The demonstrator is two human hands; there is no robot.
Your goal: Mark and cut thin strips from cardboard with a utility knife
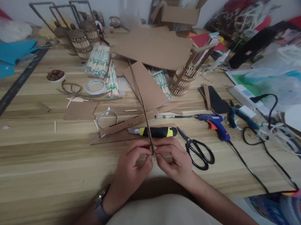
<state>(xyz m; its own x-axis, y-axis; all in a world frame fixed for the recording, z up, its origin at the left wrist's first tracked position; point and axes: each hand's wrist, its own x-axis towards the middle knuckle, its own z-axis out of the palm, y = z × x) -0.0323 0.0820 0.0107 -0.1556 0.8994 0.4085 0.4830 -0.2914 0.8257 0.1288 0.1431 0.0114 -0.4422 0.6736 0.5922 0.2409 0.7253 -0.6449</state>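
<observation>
A long thin cardboard strip [145, 114] stands edge-on to the camera, its near end pinched between both hands. My left hand [134, 161] is closed on it from the left, and my right hand [174, 158] is closed on it from the right. Beyond the fingers lies a yellow-and-black utility knife [158, 131] on a flat cardboard piece [98, 138]. Black-handled scissors [197, 148] rest just right of my right hand. A marked cardboard strip [123, 125] crosses behind the held one.
A blue glue gun [216, 122] and pliers [238, 115] lie at the right, with cables. Behind are a large cardboard sheet [154, 46], bagged sticks [98, 61], tape rolls [95, 86], a stick lantern [184, 78] and several more lanterns [80, 43]. A bowl of brown balls [55, 76] sits left.
</observation>
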